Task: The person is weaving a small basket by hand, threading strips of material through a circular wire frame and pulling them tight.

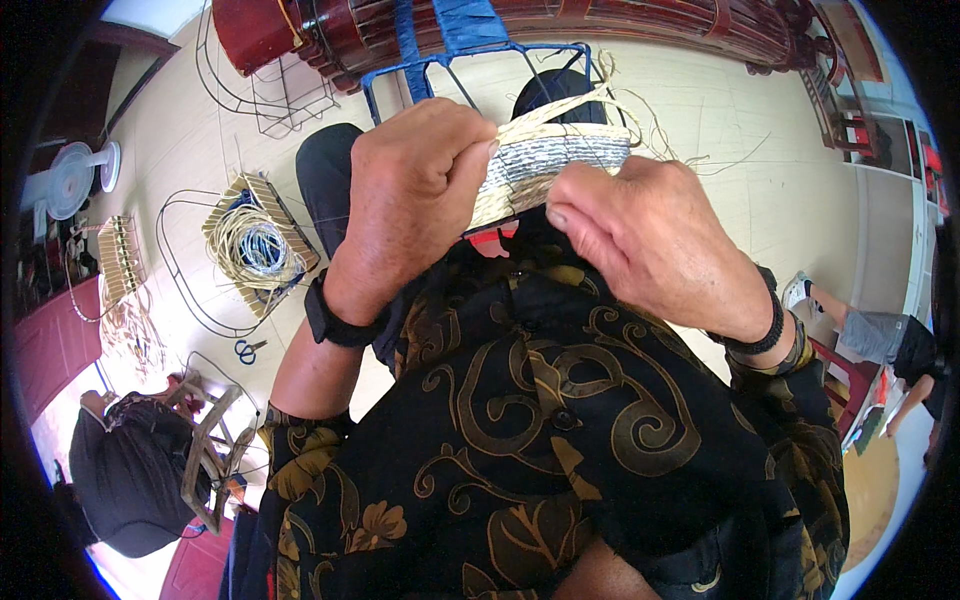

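Between my knees is a wire frame (460, 58) whose upper bars are bound in blue strips. Its near part carries a woven panel (550, 155) in bands of cream and grey cord. My left hand (420, 190) is closed at the panel's left edge, thumb pressed on the fingers, with a cream cord (555, 108) running out of it to the upper right. At the panel's lower right, my right hand (640, 225) is closed too, its fingers curled under; what it grips is hidden. Loose cord ends (650, 125) trail off beyond the panel's right corner.
Dark red carved furniture (600, 20) stands beyond the frame. On the tiled floor to the left lie a slatted tray with coiled cord (250, 245), blue-handled scissors (248, 350) and bare wire frames (275, 95). A fan (75, 180) is far left; other people (140, 470) (885, 340) are on both sides.
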Demonstrator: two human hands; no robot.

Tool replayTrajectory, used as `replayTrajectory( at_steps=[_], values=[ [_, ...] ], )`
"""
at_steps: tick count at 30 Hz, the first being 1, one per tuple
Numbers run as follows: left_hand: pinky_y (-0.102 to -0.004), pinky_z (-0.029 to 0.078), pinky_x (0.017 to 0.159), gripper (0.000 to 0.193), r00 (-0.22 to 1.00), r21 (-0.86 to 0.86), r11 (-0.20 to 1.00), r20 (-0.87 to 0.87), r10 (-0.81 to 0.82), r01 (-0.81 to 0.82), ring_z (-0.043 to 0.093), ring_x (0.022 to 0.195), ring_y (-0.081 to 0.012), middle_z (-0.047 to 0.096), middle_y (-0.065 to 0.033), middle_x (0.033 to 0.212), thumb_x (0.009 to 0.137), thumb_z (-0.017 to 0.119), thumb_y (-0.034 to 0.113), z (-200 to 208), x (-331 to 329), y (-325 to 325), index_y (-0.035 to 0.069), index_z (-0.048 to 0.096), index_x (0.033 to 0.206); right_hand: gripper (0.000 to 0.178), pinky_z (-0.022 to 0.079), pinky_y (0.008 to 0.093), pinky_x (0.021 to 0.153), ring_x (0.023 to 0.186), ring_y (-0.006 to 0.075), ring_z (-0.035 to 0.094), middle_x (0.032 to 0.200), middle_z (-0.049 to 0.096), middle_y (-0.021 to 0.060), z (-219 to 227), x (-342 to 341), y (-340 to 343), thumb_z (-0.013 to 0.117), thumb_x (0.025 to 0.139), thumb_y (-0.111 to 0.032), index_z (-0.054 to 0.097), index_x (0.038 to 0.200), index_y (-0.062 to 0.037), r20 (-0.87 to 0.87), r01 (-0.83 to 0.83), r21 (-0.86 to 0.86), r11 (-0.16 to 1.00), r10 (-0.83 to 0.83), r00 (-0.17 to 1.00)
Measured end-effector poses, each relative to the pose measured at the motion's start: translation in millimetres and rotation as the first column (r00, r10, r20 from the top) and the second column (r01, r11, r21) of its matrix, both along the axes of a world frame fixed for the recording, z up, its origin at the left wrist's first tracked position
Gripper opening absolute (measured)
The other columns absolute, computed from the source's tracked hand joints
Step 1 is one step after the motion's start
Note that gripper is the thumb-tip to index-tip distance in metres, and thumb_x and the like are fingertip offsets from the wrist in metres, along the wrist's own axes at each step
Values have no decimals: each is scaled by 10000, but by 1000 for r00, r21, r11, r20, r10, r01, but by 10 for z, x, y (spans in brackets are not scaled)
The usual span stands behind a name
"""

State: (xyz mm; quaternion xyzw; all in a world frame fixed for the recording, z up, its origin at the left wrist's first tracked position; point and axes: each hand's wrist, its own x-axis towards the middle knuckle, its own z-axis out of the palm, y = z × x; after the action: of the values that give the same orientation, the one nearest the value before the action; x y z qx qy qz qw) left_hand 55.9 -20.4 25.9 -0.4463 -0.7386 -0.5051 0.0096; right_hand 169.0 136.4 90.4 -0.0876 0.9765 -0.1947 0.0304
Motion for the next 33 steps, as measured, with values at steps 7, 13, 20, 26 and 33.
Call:
replayTrajectory(
  at_steps=[7, 13, 20, 26, 33],
  values=[
    [-355, 438, 564, 97, 994, 7, 1000, -108, -22, 23, 540, 657, -305, 543, -107, 704, 700, 623, 7, -72, -30, 3, 43, 571, 774, 171, 353, 268, 402, 422, 93, 425, 543, 489, 6, 114, -181, -178, 484, 911, -156, 537, 800, -38, 52, -27, -561, 827, 68, 996],
    [-351, 411, 541, 146, 994, 78, 991, 21, -106, 105, 508, 627, -305, 518, -92, 671, 654, 667, 51, 5, -46, -59, 45, 559, 752, 183, 269, 188, 404, 469, 19, 361, 586, 456, -23, 311, -400, -204, 480, 913, -146, 564, 838, -1, 319, 179, -762, 623, 120, 940],
    [-343, 417, 545, 107, 997, 23, 999, -75, -23, 24, 525, 622, -290, 529, -111, 654, 678, 646, 15, -30, -33, -21, 20, 552, 729, 271, 310, 197, 439, 498, 48, 406, 654, 514, -1, 422, -571, 18, 453, 935, -249, 593, 911, -18, 292, 176, -878, 445, 206, 934],
    [-332, 429, 558, 53, 997, -50, 999, 83, 7, -3, 561, 632, -270, 548, -117, 656, 708, 613, -7, -3, -37, -57, 2, 561, 706, 386, 502, 342, 586, 610, 176, 585, 820, 631, 97, 374, -663, 483, 275, 981, -273, 466, 1194, -14, -250, -199, -963, -180, 333, 909],
    [-308, 419, 533, 50, 989, -17, 1000, 148, 3, -1, 557, 586, -238, 559, -113, 657, 711, 612, 5, -2, -39, -25, -13, 566, 699, 132, 438, 299, 689, 782, 186, 562, 788, 604, 77, -329, -608, 429, 552, 850, -159, 627, 924, -80, -390, -121, -224, 967, 25, 920]
  ],
)
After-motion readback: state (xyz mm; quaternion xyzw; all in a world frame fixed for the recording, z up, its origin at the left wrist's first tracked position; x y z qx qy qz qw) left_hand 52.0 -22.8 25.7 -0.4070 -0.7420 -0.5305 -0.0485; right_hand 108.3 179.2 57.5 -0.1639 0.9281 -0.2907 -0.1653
